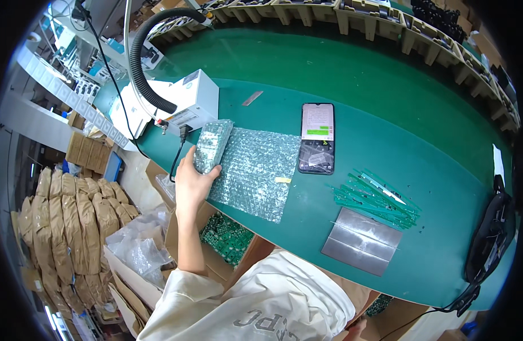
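Note:
On the green table, my left hand grips the near end of a bubble-wrapped bundle, thumb on one side and fingers on the other. What is inside the wrap I cannot make out. A flat sheet of bubble wrap spreads to the right of the bundle, with a small yellowish piece of tape near its right edge. My right hand is low at the bottom edge, below the table, by a box with green circuit boards. Its fingers are mostly hidden.
A phone lies right of the sheet. Thin green strips and a grey metal plate lie farther right. A white box-shaped device with a black hose stands back left. Circuit boards fill a carton below the table.

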Tool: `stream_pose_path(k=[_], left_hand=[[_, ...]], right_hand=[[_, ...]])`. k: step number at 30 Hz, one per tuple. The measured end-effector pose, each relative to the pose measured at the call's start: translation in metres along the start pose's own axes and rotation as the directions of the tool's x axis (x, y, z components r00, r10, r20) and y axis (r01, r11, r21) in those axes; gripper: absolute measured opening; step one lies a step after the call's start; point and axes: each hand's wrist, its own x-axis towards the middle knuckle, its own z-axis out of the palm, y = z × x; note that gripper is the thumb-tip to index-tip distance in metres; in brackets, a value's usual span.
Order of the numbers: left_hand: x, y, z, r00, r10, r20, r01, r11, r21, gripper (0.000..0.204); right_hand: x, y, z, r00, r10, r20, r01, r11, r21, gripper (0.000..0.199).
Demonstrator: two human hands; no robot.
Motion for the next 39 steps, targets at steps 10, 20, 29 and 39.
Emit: stream_pose_path(k=[10,20,29,39], left_hand=[[0.012,-0.062,-0.031,0.932,-0.126,0.338,0.348,0.566,-0.747,0.055],[-0.008,-0.061,-0.008,0.855,0.081,0.513,0.493,-0.437,-0.753,0.053],[-0.057,-0.054,0.027,0.910,0.363,0.202,0.350,-0.408,-0.843,0.066],[-0.082,0.020,0.007,0.903,0.059,0.426,0.429,-0.036,-0.903,0.056]], right_hand=[[-0.099,-0.204,0.004,0.767,-0.236,0.597,0.515,0.781,-0.354,0.024],[-0.371,-0.420,0.143,-0.327,-0.273,0.905,0.665,0.614,0.425,0.024],[-0.463,-0.376,0.315,-0.132,-0.463,0.876,0.352,0.804,0.478,0.086],[-0.480,-0.397,0.360,-0.193,-0.579,0.792,0.644,0.534,0.548,0.051]])
